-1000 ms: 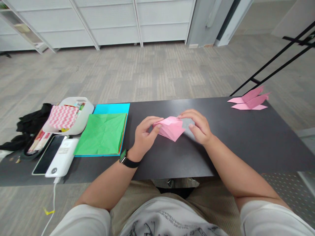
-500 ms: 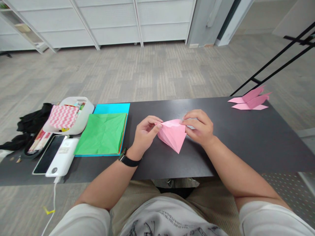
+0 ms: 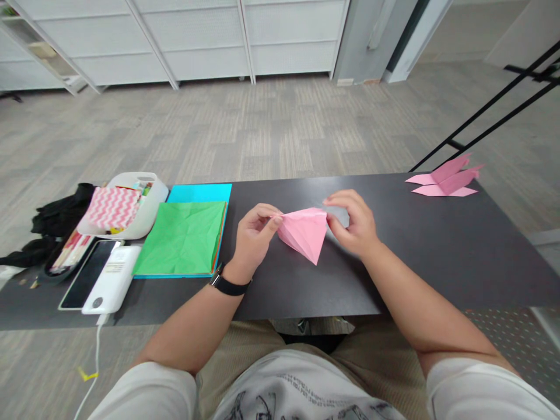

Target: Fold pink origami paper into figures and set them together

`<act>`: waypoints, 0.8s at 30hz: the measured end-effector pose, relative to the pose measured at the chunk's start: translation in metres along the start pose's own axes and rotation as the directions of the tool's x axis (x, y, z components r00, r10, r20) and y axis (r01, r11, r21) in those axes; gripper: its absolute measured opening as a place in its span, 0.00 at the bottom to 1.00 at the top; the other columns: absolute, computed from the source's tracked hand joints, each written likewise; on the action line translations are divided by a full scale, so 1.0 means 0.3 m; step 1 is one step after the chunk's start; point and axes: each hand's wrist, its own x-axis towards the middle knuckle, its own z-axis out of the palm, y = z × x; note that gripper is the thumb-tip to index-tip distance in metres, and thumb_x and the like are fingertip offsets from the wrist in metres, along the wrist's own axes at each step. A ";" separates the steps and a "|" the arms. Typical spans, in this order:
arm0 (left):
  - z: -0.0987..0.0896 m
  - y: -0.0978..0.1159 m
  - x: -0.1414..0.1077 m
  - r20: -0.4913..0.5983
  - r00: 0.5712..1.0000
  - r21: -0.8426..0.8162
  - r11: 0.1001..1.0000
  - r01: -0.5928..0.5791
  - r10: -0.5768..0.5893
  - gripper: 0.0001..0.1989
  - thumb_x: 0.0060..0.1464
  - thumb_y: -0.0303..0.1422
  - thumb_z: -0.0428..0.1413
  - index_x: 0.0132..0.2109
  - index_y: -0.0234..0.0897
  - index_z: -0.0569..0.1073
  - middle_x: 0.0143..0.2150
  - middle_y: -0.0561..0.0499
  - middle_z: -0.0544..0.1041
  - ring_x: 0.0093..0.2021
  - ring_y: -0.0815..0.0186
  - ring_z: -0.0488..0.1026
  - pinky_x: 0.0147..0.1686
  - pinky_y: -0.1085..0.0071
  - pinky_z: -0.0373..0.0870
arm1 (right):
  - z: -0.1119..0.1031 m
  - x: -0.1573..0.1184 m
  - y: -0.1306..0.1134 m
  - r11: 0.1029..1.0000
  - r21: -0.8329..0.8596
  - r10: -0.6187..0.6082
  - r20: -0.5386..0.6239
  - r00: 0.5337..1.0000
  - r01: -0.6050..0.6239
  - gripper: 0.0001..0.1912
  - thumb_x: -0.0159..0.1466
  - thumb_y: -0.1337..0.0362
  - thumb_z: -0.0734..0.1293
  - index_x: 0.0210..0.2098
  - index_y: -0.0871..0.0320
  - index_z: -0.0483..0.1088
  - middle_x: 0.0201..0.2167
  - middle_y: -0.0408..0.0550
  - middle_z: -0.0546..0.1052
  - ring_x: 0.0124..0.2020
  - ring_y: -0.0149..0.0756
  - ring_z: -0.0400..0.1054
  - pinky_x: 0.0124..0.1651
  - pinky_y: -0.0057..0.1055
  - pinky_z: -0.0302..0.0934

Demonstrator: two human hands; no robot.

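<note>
One long, flat, dark grey worktop [image 3: 429, 251] spreads beneath the fingers of the left hand [image 3: 256, 236] and the right hand [image 3: 356, 227]. Left of the left fingers lies a square bright blue paper sheet [image 3: 201, 192], mostly covered by a creased green sheet [image 3: 181, 239]. Farther left of them stands a rounded white plastic basket [image 3: 155, 210]. Well right of the right fingers, two pink folded-paper figures [image 3: 452, 185] rest close together. Between both sets of fingers is a pink paper piece [image 3: 306, 230] folded into a kite-like shape, pinched at its left corner by the left thumb and fingers. The right thumb and forefinger stand apart at its right corner; I cannot tell whether they touch it.
</note>
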 end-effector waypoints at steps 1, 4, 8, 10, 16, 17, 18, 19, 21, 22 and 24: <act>-0.003 -0.001 0.002 -0.023 1.000 0.015 1.000 -0.011 0.011 0.16 0.61 0.48 0.69 0.36 0.41 0.79 0.38 0.50 0.80 0.41 0.64 0.77 0.49 0.65 0.75 | -0.003 -0.001 0.003 0.998 0.041 0.047 0.027 0.999 -0.048 0.14 0.75 0.55 0.64 0.56 0.45 0.76 0.50 0.52 0.82 0.53 0.50 0.78 0.58 0.54 0.73; -0.017 0.002 0.004 -0.042 0.995 0.110 0.991 -0.080 0.085 0.15 0.63 0.46 0.68 0.37 0.41 0.79 0.37 0.50 0.80 0.39 0.64 0.77 0.44 0.67 0.74 | -0.013 0.001 -0.001 0.979 0.174 0.085 0.123 0.989 -0.106 0.23 0.78 0.45 0.58 0.64 0.46 0.71 0.56 0.54 0.82 0.59 0.51 0.77 0.63 0.56 0.71; -0.029 0.025 -0.006 0.091 0.966 0.265 0.929 -0.259 0.244 0.08 0.66 0.40 0.66 0.40 0.43 0.82 0.39 0.49 0.83 0.43 0.61 0.80 0.49 0.62 0.75 | -0.012 0.013 -0.029 0.987 0.162 -0.020 0.237 0.971 -0.019 0.27 0.74 0.40 0.65 0.65 0.47 0.72 0.58 0.54 0.82 0.60 0.52 0.77 0.63 0.55 0.71; -0.028 0.037 -0.015 0.157 0.949 0.316 0.897 -0.310 0.273 0.07 0.65 0.39 0.66 0.39 0.44 0.82 0.38 0.49 0.84 0.42 0.60 0.80 0.48 0.61 0.75 | -0.001 0.019 -0.041 0.991 0.129 -0.055 0.278 0.959 0.019 0.22 0.73 0.46 0.69 0.61 0.49 0.76 0.54 0.53 0.84 0.55 0.49 0.79 0.60 0.50 0.74; -0.010 0.057 -0.042 0.205 0.970 0.329 0.923 -0.197 0.133 0.09 0.64 0.44 0.67 0.39 0.45 0.83 0.39 0.48 0.85 0.41 0.59 0.79 0.50 0.59 0.75 | 0.023 0.026 -0.048 0.991 0.118 -0.092 0.294 0.951 0.059 0.07 0.74 0.59 0.70 0.44 0.51 0.82 0.39 0.47 0.87 0.40 0.40 0.81 0.46 0.40 0.76; -0.007 0.057 -0.043 0.210 0.970 0.334 0.924 -0.186 0.119 0.09 0.64 0.44 0.67 0.40 0.45 0.83 0.40 0.48 0.85 0.42 0.58 0.79 0.51 0.59 0.75 | 0.022 0.025 -0.048 0.993 0.110 -0.076 0.285 0.955 0.046 0.08 0.74 0.59 0.70 0.43 0.50 0.82 0.38 0.47 0.86 0.39 0.40 0.81 0.45 0.39 0.76; -0.005 0.057 -0.044 0.209 0.972 0.347 0.921 -0.177 0.108 0.09 0.64 0.44 0.66 0.42 0.45 0.83 0.42 0.47 0.85 0.43 0.58 0.79 0.52 0.59 0.75 | 0.021 0.025 -0.047 0.994 0.100 -0.058 0.270 0.961 0.032 0.08 0.74 0.59 0.70 0.42 0.50 0.83 0.37 0.47 0.86 0.38 0.40 0.80 0.44 0.39 0.76; -0.003 0.057 -0.042 0.206 0.973 0.366 0.914 -0.173 0.101 0.10 0.64 0.45 0.66 0.44 0.45 0.83 0.44 0.46 0.85 0.44 0.58 0.79 0.53 0.59 0.75 | 0.018 0.024 -0.046 0.996 0.093 -0.038 0.248 0.968 0.016 0.08 0.74 0.59 0.70 0.42 0.50 0.83 0.37 0.47 0.86 0.37 0.39 0.80 0.43 0.38 0.75; -0.002 0.055 -0.036 0.195 0.976 0.411 0.895 -0.175 0.101 0.10 0.65 0.44 0.66 0.47 0.44 0.83 0.45 0.46 0.85 0.45 0.58 0.79 0.53 0.61 0.75 | 0.013 0.024 -0.042 0.996 0.092 -0.006 0.198 0.980 -0.013 0.08 0.73 0.59 0.71 0.41 0.50 0.83 0.37 0.47 0.86 0.36 0.39 0.80 0.41 0.37 0.75; -0.003 0.054 -0.032 0.194 0.975 0.428 0.884 -0.187 0.112 0.10 0.65 0.43 0.65 0.46 0.43 0.83 0.45 0.46 0.85 0.45 0.58 0.79 0.52 0.62 0.75 | 0.010 0.024 -0.040 0.995 0.096 0.007 0.176 0.984 -0.024 0.08 0.73 0.59 0.71 0.41 0.50 0.84 0.37 0.47 0.86 0.35 0.38 0.80 0.40 0.36 0.75; -0.004 0.054 -0.024 0.203 0.968 0.440 0.869 -0.226 0.149 0.08 0.67 0.41 0.64 0.44 0.43 0.82 0.42 0.47 0.84 0.43 0.60 0.79 0.49 0.64 0.75 | 0.006 0.025 -0.037 0.994 0.103 0.028 0.151 0.988 -0.043 0.07 0.72 0.59 0.72 0.40 0.50 0.84 0.37 0.47 0.86 0.35 0.38 0.79 0.39 0.36 0.74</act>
